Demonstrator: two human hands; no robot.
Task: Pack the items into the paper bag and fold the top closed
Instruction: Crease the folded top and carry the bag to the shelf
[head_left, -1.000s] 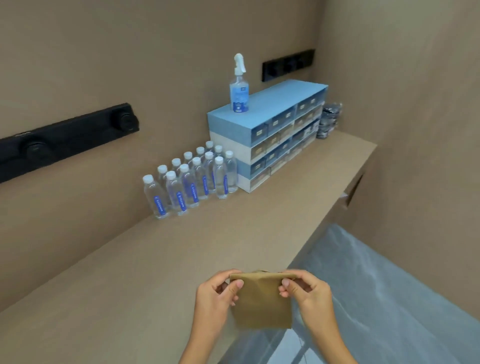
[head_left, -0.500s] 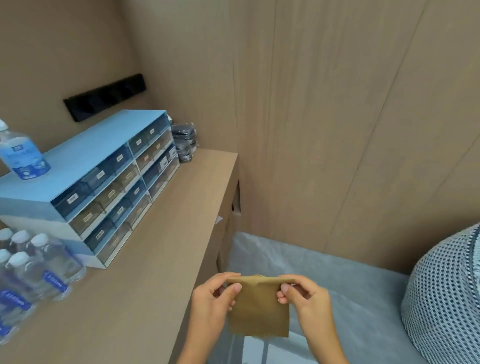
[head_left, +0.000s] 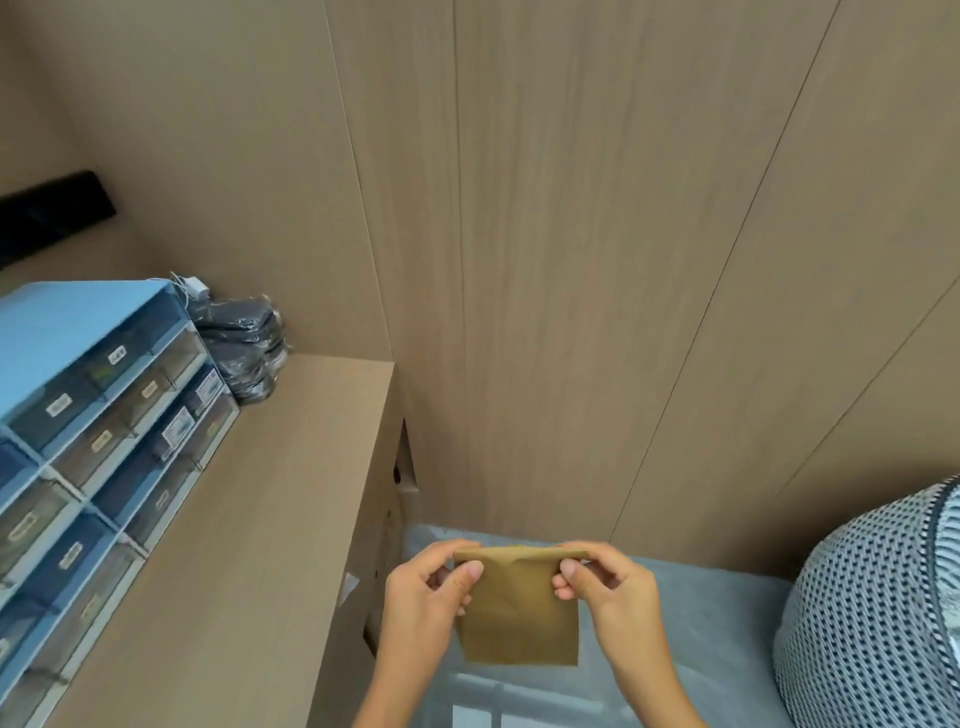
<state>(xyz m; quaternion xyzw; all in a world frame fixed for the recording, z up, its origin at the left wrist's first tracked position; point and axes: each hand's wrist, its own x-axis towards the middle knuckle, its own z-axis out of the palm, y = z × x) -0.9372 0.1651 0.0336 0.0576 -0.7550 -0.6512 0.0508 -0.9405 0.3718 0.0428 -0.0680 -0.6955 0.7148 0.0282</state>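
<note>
1. The paper bag (head_left: 519, 616), a small flat brown pouch, hung in the air between both hands, just to the right of the desk's front corner and above grey flooring (head_left: 717, 618). Its top edge was rolled or folded over into a narrow band; its lower edge hung free and nearly level.
2. The left hand (head_left: 423, 597) pinched the bag's upper left corner, thumb on the near face and the other fingers curled behind the folded band.
3. The right hand (head_left: 605, 587) pinched the bag's upper right corner in the same manner, thumb in front, fingers wrapped over the top edge.
4. What the bag contained could not be told, since its walls were opaque.
5. The desk (head_left: 249, 545), a plain tan surface, lay to the left of the bag, with its end panel just beside the left hand.
6. A blue drawer organiser (head_left: 98, 415) stood on the desk, well left of the bag; its translucent drawers carried small labels, too blurred to read.
7. A stack of dark items wrapped in clear plastic (head_left: 244, 353) sat behind the organiser, against the wall.
8. Tan wall panels (head_left: 571, 260) rose behind the bag.
9. A black-and-white patterned fabric object (head_left: 878, 618) occupied the area to the right of the bag, well apart from the right hand.
</note>
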